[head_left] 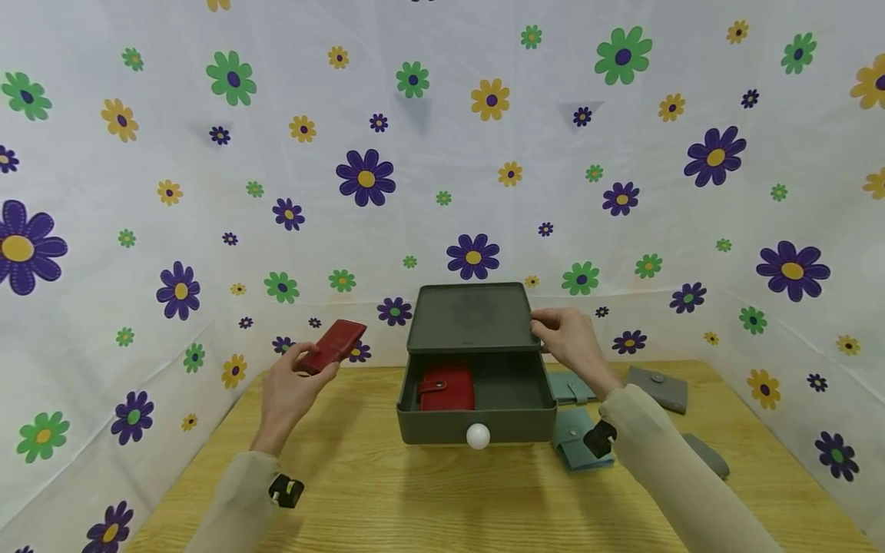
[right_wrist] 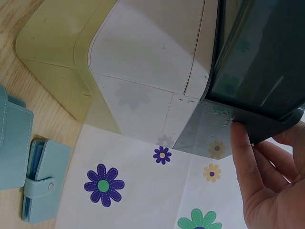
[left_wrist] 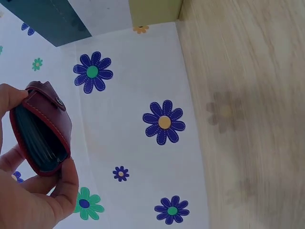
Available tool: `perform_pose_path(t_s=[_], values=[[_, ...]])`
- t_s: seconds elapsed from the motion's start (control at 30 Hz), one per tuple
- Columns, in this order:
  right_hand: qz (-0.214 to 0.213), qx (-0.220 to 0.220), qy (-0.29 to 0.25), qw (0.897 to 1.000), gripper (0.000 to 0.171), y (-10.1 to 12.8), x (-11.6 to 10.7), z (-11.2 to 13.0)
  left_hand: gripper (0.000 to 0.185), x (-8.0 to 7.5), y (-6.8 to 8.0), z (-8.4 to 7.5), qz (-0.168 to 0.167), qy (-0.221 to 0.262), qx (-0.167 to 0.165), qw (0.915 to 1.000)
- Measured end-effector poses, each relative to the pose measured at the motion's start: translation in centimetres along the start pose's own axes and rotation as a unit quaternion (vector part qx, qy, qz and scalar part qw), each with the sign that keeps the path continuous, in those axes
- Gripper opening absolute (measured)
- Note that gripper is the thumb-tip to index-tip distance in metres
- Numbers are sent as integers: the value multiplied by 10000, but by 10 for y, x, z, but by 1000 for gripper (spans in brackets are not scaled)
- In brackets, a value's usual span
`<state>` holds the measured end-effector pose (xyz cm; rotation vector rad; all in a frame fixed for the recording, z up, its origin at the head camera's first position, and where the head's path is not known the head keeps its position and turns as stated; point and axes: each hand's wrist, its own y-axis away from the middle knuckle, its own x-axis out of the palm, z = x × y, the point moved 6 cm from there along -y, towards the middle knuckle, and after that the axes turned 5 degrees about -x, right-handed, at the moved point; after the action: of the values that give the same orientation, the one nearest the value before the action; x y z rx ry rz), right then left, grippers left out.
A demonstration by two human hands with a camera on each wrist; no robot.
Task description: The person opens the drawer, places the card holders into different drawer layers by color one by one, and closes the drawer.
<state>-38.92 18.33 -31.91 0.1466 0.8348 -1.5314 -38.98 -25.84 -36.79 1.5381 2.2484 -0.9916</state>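
My left hand (head_left: 289, 393) holds a small dark-red wallet (head_left: 336, 346) up in the air, left of the drawer cabinet, between thumb and fingers. The left wrist view shows the wallet's (left_wrist: 52, 107) snap strap and the dark pocket folds in its gaping side. My right hand (head_left: 572, 338) grips the right edge of the cabinet's dark green top (head_left: 470, 316), fingers bent against its side. Below that top, the drawer (head_left: 442, 430) with its white round knob (head_left: 478, 436) is pulled out. Another red wallet (head_left: 452, 388) with a snap tab lies in the drawer's left part.
Right of the cabinet lie two light-blue wallets (head_left: 577, 434) (right_wrist: 50, 174), one behind the other. Farther right are a grey snap wallet (head_left: 660, 389) and a grey pouch-like item (head_left: 707, 455). A flower-printed white curtain (head_left: 442, 215) surrounds the wooden table (head_left: 346, 476).
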Motion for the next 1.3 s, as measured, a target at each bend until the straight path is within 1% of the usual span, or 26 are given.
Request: perform_pose_path(t_s=[0.33,0.5,0.73,0.93,1.1,1.2,1.3], values=[[-1,57,-5,10000,36,-1,-1,0,43,0,6,-31,-358,472,521,9969],[-8,57,-8,10000,36,0,-2,1,43,0,11,-43,-431,706,699,9941],[16,81,-54,10000,35,0,-1,1,41,-2,18,-59,-543,954,1055,9883],[-16,7,-58,10000,35,-1,-1,0,42,-3,21,-72,-505,1195,1327,9826],[9,42,-85,10000,36,-1,0,0,42,-3,27,-83,-450,1323,1353,9809],[7,6,-89,10000,36,0,0,0,41,-3,34,-95,-380,1373,1338,9807],[-26,-10,-98,9999,36,0,0,0,40,-6,44,-114,-286,1455,1464,9781]])
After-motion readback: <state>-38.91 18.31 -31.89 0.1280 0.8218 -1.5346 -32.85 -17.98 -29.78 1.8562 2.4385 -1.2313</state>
